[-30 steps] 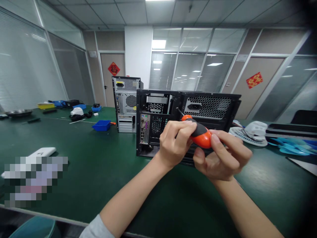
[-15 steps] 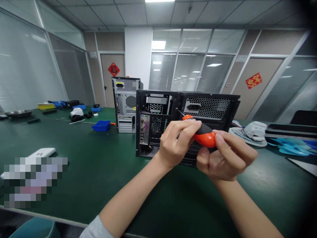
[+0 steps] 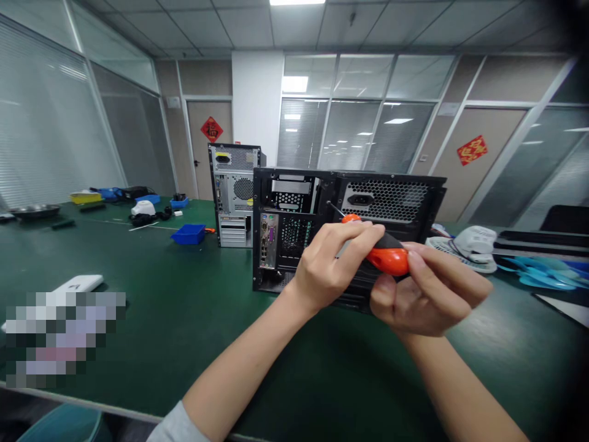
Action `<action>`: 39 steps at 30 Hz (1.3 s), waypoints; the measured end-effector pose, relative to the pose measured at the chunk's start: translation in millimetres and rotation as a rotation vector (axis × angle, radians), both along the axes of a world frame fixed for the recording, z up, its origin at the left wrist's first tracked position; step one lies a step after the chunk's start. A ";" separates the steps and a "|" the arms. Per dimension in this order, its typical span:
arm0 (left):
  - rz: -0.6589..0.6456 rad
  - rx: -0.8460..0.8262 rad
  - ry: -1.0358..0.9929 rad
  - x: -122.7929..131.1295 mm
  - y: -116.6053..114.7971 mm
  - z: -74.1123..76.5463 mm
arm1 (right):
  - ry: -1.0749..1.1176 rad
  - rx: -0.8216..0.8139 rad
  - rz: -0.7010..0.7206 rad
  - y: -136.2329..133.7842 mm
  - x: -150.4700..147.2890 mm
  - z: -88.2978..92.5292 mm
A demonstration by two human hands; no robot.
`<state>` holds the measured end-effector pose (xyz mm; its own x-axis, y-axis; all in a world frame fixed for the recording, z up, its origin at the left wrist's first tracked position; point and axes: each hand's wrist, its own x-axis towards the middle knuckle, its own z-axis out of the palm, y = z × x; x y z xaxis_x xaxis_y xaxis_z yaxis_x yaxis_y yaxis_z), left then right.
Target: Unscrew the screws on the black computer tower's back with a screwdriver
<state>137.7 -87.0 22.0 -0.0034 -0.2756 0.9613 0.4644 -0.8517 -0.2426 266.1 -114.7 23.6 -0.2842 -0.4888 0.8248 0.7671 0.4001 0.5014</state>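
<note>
The left hand [image 3: 334, 261] curls its fingers closed around the front of an orange and black screwdriver [image 3: 391, 260]. The right hand [image 3: 432, 298] pinches its back end between the thumb and 1 finger. The screwdriver tilts up in front of a black computer case [image 3: 324, 184], with its thin tip at the case's back, just left of the power supply [image 3: 391, 199]. Behind the case, on the left, a 2nd computer tower [image 3: 239, 199] stands upright. Near that tower, a blue tray [image 3: 188, 234] sits on the green table [image 3: 175, 307].
</note>
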 end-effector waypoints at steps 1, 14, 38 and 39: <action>0.013 0.002 0.005 -0.6 -0.5 0.9 | 0.004 -0.007 -0.001 -0.1 0.1 0.0; 0.025 -0.033 0.192 -14.1 -5.6 13.1 | -0.021 -0.057 0.065 -4.5 1.5 4.5; 0.012 -0.051 0.409 -34.5 -4.5 26.8 | -0.328 -0.647 -0.007 -46.7 16.4 36.9; 0.012 -0.043 0.418 -34.5 -4.6 27.2 | -0.321 -0.645 -0.032 -47.7 17.7 37.1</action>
<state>103.1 -91.6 49.2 0.3922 -0.2327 0.8900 0.3434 -0.8605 -0.3763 283.8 -162.4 60.6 -0.5672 0.0801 0.8197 0.6381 0.6720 0.3759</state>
